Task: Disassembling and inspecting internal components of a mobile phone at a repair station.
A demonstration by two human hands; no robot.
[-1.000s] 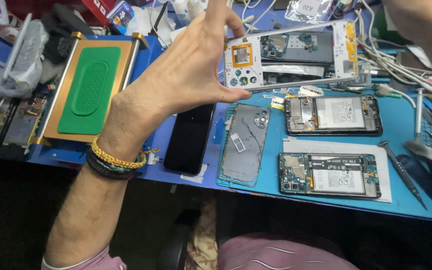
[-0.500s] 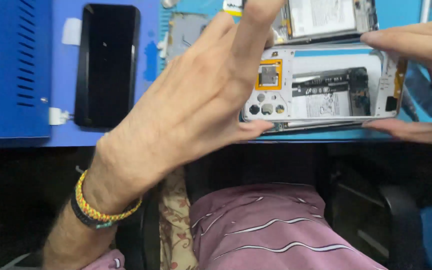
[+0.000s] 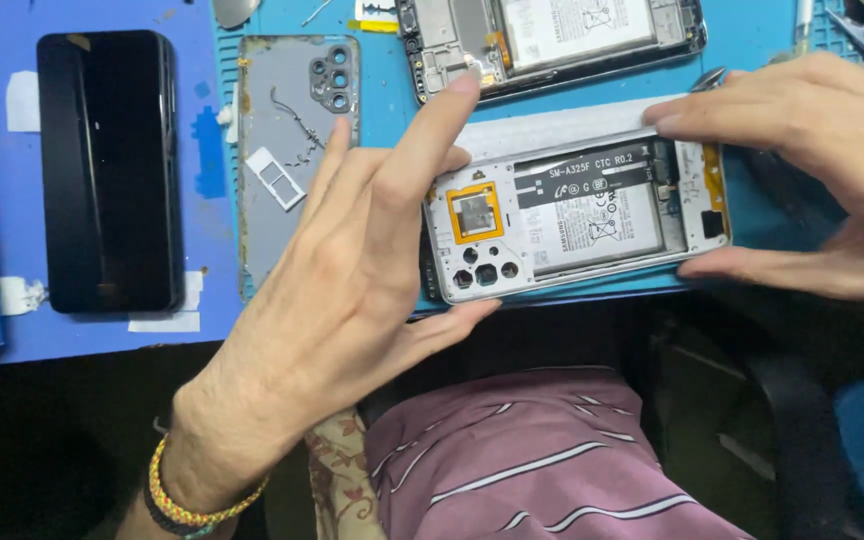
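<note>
Hands first, nearest me: I see the left hand (image 3: 352, 270) spread, thumb under and fingers over the left end of an opened white phone frame (image 3: 577, 215), and the right hand (image 3: 812, 170) pinching its right end between thumb and fingers. That frame, battery and yellow-edged square part showing, is held level just above the near edge of the blue tabletop (image 3: 12, 180). Left of the frame lies a grey back cover (image 3: 287, 150), camera holes up; further left, a black phone (image 3: 107, 170), screen up. Beyond the frame lies a second opened phone (image 3: 552, 40), near the far edge. Risk, as I judge it: held only by its ends over the edge, the frame could slip to the lap, or twist and strain its exposed parts.
</note>
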